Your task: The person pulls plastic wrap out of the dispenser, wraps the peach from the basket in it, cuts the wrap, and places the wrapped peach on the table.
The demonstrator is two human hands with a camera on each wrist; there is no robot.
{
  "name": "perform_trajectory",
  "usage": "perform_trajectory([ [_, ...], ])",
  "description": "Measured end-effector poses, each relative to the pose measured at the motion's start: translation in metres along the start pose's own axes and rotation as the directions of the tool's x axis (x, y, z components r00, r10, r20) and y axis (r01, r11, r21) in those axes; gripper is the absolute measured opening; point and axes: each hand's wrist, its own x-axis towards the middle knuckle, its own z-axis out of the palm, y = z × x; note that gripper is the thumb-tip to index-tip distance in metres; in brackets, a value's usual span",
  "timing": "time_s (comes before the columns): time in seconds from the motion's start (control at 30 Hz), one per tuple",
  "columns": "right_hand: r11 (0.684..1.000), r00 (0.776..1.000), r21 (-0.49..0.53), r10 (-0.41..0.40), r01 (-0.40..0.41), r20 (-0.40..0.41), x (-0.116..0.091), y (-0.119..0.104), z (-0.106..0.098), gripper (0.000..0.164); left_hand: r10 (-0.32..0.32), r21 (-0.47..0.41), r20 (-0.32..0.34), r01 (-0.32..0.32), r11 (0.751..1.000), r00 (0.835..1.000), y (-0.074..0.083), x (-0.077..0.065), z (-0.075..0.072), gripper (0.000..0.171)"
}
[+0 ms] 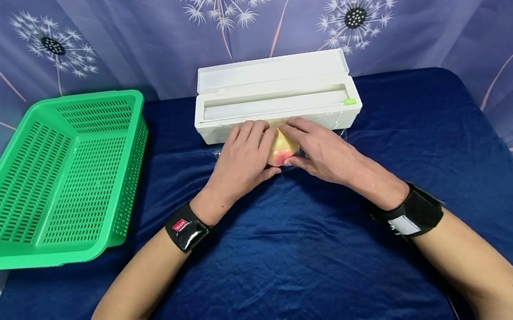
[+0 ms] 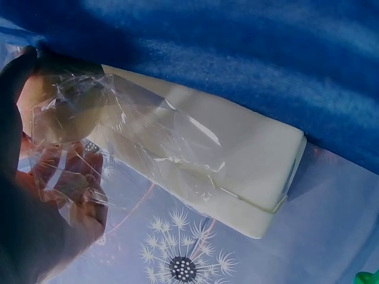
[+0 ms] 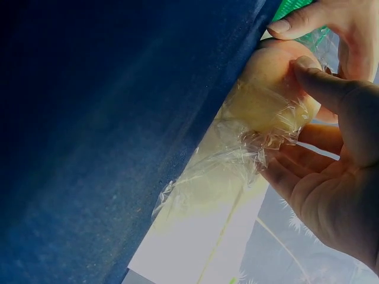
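Observation:
A yellow peach with a pink blush (image 1: 282, 153) is held between both hands, just in front of a white cling film box (image 1: 215, 133). Clear cling film (image 3: 228, 151) lies over the fruit and spreads crumpled to both sides. My left hand (image 1: 245, 156) grips the peach from the left, thumb on the near side and fingers on the far side. From the right, my right hand (image 1: 329, 151) holds it, its thumb pressing the skin and its fingers bunching film. In the left wrist view, loose film (image 2: 172, 139) stretches along the box.
The box's lid (image 1: 272, 71) stands raised at the back, and a small green slider (image 1: 349, 101) sits on its right end. A green plastic basket (image 1: 115, 197) is at the left. Dark blue cloth (image 1: 269, 274) covers the table, with a dandelion-print curtain (image 1: 137, 31) behind.

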Motion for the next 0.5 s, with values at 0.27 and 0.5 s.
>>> perform_trajectory([
  [0.27, 1.000, 1.000, -0.008, -0.011, 0.011, -0.001, -0.0007, 0.0015, 0.0011, 0.065, -0.005, -0.010, 0.012, 0.005, 1.000, 1.000, 0.0007, -0.0006, 0.0006, 0.088],
  [0.5, 1.000, 1.000, -0.007, 0.002, -0.002, 0.005, 0.0002, -0.0007, -0.0001, 0.066, -0.013, -0.030, 0.025, 0.014, 0.999, 1.000, -0.0003, 0.0001, -0.0001, 0.088],
])
